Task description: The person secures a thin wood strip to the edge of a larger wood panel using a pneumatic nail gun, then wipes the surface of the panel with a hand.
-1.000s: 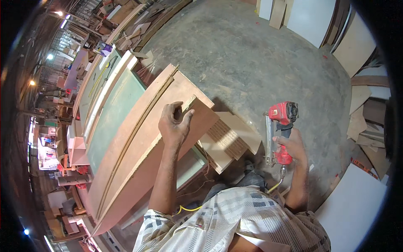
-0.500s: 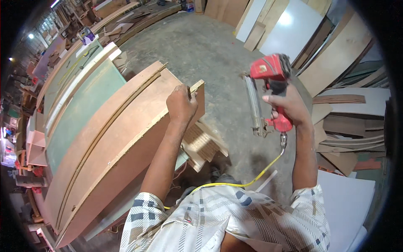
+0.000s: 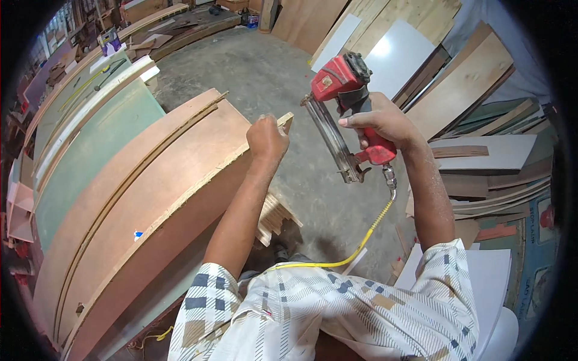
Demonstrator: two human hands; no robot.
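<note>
I see the left hand (image 3: 267, 139) clamped on a board (image 3: 177, 233), right hand (image 3: 388, 122) around a nail gun (image 3: 337, 80), yellow hose (image 3: 328, 265) below, panels (image 3: 394, 63) leaning beyond.

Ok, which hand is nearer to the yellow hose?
Right. The right hand grips the red nail gun, just above where the yellow hose joins it; the left hand is farther off, closed over the top edge of the wooden board.
</note>
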